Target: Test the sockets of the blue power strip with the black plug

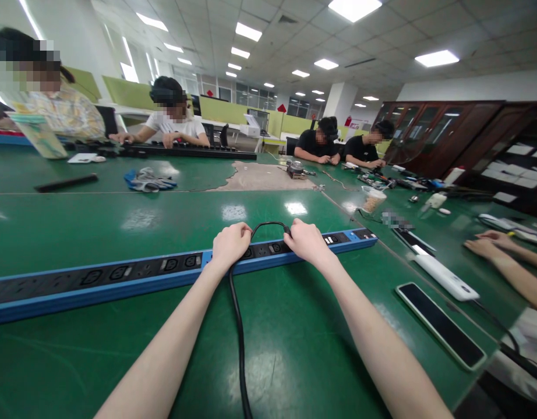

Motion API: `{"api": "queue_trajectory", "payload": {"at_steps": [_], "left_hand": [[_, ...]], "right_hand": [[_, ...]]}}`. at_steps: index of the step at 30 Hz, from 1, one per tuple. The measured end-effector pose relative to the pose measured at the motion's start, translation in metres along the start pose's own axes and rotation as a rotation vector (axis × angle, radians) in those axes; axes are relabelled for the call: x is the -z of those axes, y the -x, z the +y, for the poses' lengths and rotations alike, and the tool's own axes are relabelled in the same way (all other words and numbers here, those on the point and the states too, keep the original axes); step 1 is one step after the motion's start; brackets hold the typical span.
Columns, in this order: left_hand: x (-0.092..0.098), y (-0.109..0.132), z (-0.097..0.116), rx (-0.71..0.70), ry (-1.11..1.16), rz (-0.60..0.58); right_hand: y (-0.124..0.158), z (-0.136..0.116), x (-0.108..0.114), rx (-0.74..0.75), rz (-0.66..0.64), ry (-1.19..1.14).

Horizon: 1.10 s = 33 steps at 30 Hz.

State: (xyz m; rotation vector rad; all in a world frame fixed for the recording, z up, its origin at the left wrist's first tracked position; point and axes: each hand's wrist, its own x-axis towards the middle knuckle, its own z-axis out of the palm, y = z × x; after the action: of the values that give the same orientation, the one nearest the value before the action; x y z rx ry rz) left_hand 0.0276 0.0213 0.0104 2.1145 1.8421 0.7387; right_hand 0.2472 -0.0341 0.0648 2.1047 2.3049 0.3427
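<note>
A long blue power strip with black sockets lies across the green table, running from the left edge to the middle right. My left hand is closed on a black cable where it meets the strip. My right hand is closed over the strip at the other end of the cable's loop; what is under its fingers is hidden. The cable arcs between both hands and trails down toward me between my forearms.
A white power strip and a black flat strip lie to the right, beside another person's forearms. Gloves and a black bar lie at the far left. Several people sit along the far side.
</note>
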Motion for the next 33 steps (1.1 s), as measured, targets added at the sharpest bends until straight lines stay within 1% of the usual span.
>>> {"api": "queue_trajectory", "payload": {"at_steps": [3,7,11,13,16,21,25,27,29,31,33], "left_hand": [[0.001,0.0,0.001,0.013,0.007,-0.005],[0.001,0.0,0.001,0.015,0.006,-0.006],[-0.002,-0.001,-0.001,-0.003,-0.01,0.025],[-0.003,-0.002,-0.002,-0.003,-0.003,0.021],[-0.003,-0.003,-0.001,0.0,-0.006,0.008],[-0.002,-0.005,0.0,0.011,-0.005,-0.023],[-0.001,-0.003,-0.002,-0.02,0.0,-0.039],[-0.001,-0.002,-0.002,-0.031,-0.005,-0.049],[-0.002,0.0,-0.001,-0.056,-0.016,-0.052],[-0.004,0.003,0.003,-0.101,-0.041,-0.037],[-0.006,0.007,0.012,-0.15,-0.069,-0.02]], "right_hand": [[0.0,0.003,0.0,0.045,0.005,0.007],[-0.003,0.008,0.0,0.096,-0.018,0.009],[-0.012,0.015,-0.003,-0.014,0.041,-0.013],[-0.015,0.021,-0.004,-0.055,0.022,-0.019],[-0.016,0.028,-0.003,-0.047,-0.012,-0.043],[-0.006,0.045,0.012,-0.043,0.077,-0.091],[0.004,0.075,0.03,-0.018,0.116,-0.156],[0.008,0.095,0.035,-0.04,0.115,-0.211],[0.012,0.113,0.036,-0.082,0.091,-0.314],[0.016,0.126,0.033,-0.11,0.011,-0.505],[0.019,0.136,0.028,-0.137,-0.11,-0.751]]}}
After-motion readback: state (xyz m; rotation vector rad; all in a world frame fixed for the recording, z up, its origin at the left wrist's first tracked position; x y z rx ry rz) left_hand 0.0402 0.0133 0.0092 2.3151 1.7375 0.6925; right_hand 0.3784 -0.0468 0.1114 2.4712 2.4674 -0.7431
